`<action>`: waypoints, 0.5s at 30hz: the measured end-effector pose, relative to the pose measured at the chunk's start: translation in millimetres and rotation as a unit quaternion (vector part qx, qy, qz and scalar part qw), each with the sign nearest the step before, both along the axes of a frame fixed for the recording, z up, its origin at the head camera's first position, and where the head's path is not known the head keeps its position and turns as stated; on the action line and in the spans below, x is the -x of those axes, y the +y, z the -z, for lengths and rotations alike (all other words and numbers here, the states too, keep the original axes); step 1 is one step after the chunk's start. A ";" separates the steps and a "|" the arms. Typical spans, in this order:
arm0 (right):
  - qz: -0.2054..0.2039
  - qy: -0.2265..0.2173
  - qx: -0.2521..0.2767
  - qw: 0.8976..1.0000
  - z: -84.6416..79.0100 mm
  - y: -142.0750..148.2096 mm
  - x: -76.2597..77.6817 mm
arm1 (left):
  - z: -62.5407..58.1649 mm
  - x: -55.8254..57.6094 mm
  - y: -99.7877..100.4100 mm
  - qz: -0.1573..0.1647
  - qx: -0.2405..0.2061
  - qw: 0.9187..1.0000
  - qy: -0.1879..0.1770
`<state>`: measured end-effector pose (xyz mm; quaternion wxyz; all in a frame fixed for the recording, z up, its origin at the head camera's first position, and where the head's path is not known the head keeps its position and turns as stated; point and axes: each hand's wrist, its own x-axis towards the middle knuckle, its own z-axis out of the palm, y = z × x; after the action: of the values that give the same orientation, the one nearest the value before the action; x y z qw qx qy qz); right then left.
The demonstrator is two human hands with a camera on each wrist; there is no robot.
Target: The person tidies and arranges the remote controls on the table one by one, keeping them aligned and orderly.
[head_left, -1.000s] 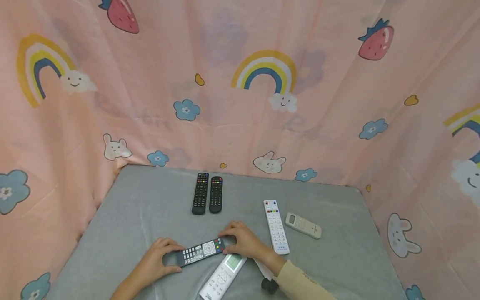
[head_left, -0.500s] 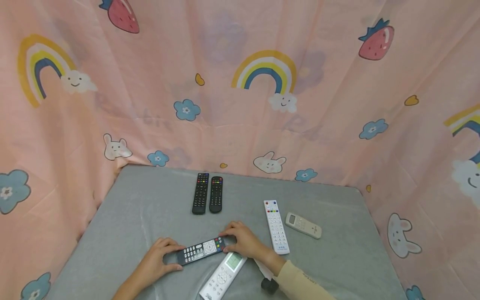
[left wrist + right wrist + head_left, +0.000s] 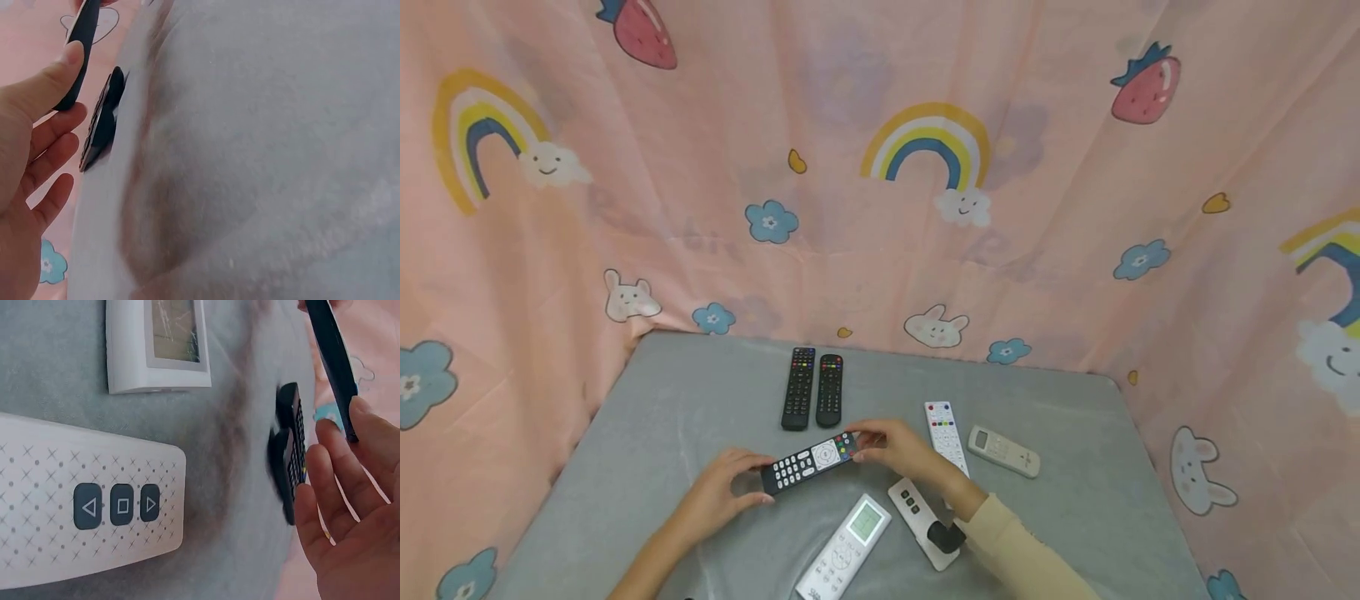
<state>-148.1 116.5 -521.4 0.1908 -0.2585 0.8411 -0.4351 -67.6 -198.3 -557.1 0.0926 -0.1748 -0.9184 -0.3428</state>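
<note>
Both hands hold a dark remote control with white and coloured buttons, clear of the cloth. My left hand pinches its left end between thumb and fingers. At its other end, by the coloured buttons, my right hand pinches it. The wrist views show the remote edge-on, with the left thumb and right thumb against it. Below it lies a white remote with a screen. A white three-button remote lies near my right forearm, partly covered by a black piece at that wrist.
Two black remotes, one longer and one shorter, lie side by side at the back. Right of my right hand are a white remote, partly hidden, and a beige remote. A pink printed curtain borders the grey cloth.
Both hands have raised the dark remote and carried it away from me, toward the back. The white three-button remote, mostly covered by my right forearm before, now shows.
</note>
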 end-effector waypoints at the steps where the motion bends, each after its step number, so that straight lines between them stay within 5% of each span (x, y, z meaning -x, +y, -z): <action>1: 0.003 -0.008 0.004 1.000 0.0 0.6 1.1 | 0.2 0.9 0.7 0.000 -0.002 1.000 -0.004; 15: 0.103 -0.088 0.061 0.989 5.5 11.4 18.2 | -0.1 17.7 23.0 0.027 -0.036 0.999 0.017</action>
<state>-166.3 127.9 -527.0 0.2022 -0.1422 0.8152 -0.5237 -85.3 -175.3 -557.0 0.1053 -0.2016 -0.8987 -0.3750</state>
